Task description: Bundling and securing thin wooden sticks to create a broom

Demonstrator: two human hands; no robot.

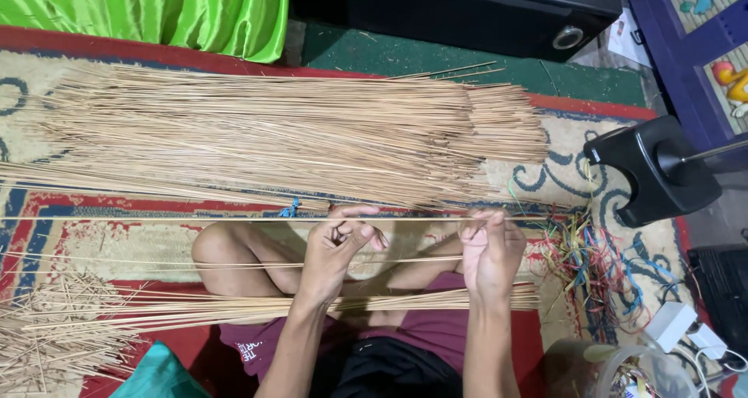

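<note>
- We see our left hand (336, 242) at the centre of the frame, fingers curled and pinching a single thin stick (195, 219) that runs level across the frame towards the left edge.
- Our right hand (491, 246), just right of centre, is closed on the same stick at its other end, fingertips bunched on it.
- A wide heap of sticks (296, 133) fills the upper half of the frame, lying on a patterned rug (93, 238).
- A smaller bundle of sticks (234, 308) lies across our lap, below the hands.
- Broken stick scraps (54, 336) are piled at lower left.
- Coloured strings (600, 265) lie tangled at right, beside a black stand base (647, 172).
- Green cloth (156, 12) sits at upper left.
</note>
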